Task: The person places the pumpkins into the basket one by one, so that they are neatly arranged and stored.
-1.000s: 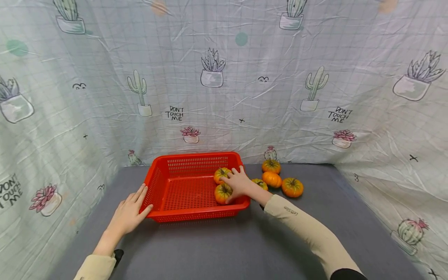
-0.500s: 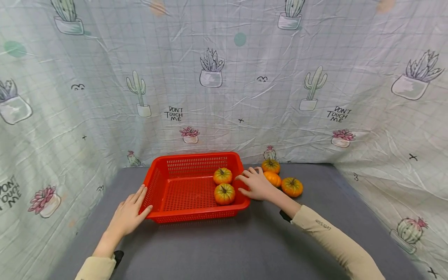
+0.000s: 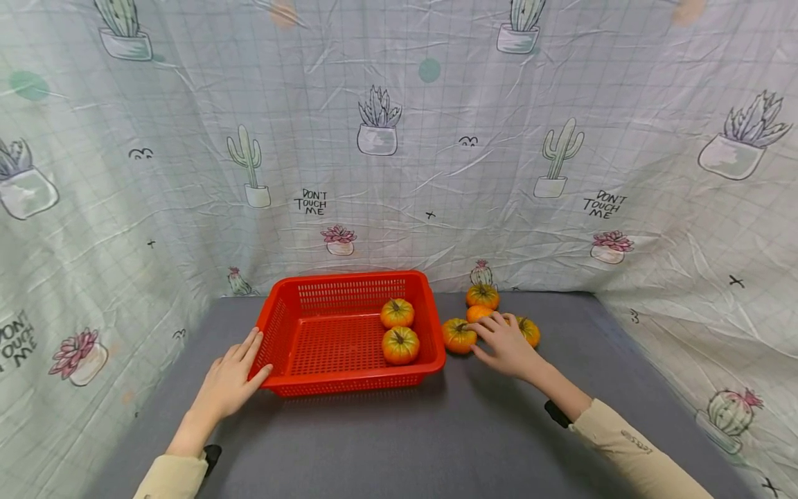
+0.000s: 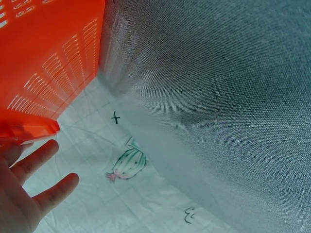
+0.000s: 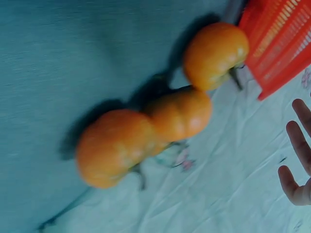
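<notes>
Red perforated plastic basket [image 3: 349,376] on a grey worktop [image 3: 374,443], worked from the near side by two bare hands. The left hand [image 3: 229,374] lay against the basket's left rim, its fingers straight and spread, touching rather than gripping; this placement presumably steadied the basket. Two ribbed pumpkins, one near [image 3: 400,345] and one far [image 3: 397,314], rested stem-up inside along the right wall, the side closest to the loose pumpkins, which probably made for a short reach. The right hand [image 3: 508,344] hovered over that loose group with fingers spread and slightly bent, pinching nothing; whether a fingertip brushed a pumpkin could not be told. Of the four outside, the leftmost pumpkin [image 3: 458,338] sat just beside the basket's right wall, the farthest pumpkin [image 3: 483,296] stood before the printed cloth [image 3: 399,208], and the middle pumpkin [image 3: 480,314] and rightmost pumpkin [image 3: 530,333] were partly hidden by the hand. The open spread likely suited their rounded, ribbed sides.
</notes>
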Motion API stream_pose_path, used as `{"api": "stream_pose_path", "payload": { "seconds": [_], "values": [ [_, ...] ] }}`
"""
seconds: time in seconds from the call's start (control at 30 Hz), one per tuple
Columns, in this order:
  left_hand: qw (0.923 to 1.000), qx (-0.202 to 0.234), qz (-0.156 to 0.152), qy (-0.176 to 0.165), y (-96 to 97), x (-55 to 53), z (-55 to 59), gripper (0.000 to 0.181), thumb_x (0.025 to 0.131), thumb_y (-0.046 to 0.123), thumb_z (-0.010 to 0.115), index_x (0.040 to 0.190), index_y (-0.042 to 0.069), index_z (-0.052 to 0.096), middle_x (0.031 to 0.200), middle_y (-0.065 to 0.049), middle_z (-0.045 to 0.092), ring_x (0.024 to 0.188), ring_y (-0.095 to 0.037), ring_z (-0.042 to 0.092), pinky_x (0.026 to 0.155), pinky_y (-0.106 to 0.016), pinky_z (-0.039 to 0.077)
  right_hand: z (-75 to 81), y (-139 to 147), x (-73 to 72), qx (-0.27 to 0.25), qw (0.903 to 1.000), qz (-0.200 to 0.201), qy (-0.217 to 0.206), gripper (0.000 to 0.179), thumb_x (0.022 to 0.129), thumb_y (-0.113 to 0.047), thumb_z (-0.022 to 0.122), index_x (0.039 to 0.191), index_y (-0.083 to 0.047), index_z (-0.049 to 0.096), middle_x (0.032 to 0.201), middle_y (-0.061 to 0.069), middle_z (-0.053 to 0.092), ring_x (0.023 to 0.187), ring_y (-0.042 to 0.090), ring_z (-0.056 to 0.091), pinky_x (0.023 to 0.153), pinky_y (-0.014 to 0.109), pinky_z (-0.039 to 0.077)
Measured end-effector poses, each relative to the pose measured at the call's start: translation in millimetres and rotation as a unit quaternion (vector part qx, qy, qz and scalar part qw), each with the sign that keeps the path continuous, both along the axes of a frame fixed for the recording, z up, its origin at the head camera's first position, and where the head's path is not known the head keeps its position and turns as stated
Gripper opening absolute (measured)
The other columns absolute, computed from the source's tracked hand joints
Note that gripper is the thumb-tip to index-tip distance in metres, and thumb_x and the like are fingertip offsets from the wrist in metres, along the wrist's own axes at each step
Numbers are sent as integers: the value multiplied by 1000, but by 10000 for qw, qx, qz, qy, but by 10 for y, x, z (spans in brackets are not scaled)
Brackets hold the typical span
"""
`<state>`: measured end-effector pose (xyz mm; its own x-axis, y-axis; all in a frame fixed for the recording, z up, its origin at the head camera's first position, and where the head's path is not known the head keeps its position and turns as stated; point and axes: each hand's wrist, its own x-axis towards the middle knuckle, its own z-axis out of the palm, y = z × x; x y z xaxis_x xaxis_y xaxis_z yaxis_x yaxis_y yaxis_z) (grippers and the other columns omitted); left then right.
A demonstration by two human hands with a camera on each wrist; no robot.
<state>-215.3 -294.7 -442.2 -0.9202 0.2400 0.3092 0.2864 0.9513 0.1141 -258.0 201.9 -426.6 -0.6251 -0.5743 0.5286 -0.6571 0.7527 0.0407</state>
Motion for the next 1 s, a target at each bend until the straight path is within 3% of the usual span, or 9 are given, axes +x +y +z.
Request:
{"api": "stream_pose_path", "payload": {
  "seconds": [0.2,0.5,0.73,1.0],
  "values": [
    [10000,30,-17,-15,0,2,13,66,88,38,48,138,0,29,144,-18,28,119,-36,38,84,-57,37,-92,283,46,-222,9986,-483,2,34,75,-22,68,106,-10,61,98,5,59,91,23,47,79,48,33],
    [10000,68,-33,-46,-6,9,35,67,89,42,44,139,0,28,144,-18,28,119,-36,37,85,-58,36,-217,653,46,-599,9897,-1290,-154,54,73,-25,70,120,-5,51,111,16,54,99,34,46,75,50,33],
    [10000,60,-37,-31,1,9,37,67,89,40,46,138,0,29,144,-19,29,118,-37,38,85,-58,36,-345,848,-59,-831,9736,-1981,-777,80,72,-31,72,133,4,34,125,26,43,109,42,39,77,55,30],
    [9999,42,8,-120,3,8,16,67,87,37,50,138,0,29,145,-17,27,119,-36,37,85,-58,36,-446,954,-203,-782,9560,-2253,-1708,92,72,-46,67,137,4,24,132,29,36,113,46,32,75,53,27]
  ]
}}
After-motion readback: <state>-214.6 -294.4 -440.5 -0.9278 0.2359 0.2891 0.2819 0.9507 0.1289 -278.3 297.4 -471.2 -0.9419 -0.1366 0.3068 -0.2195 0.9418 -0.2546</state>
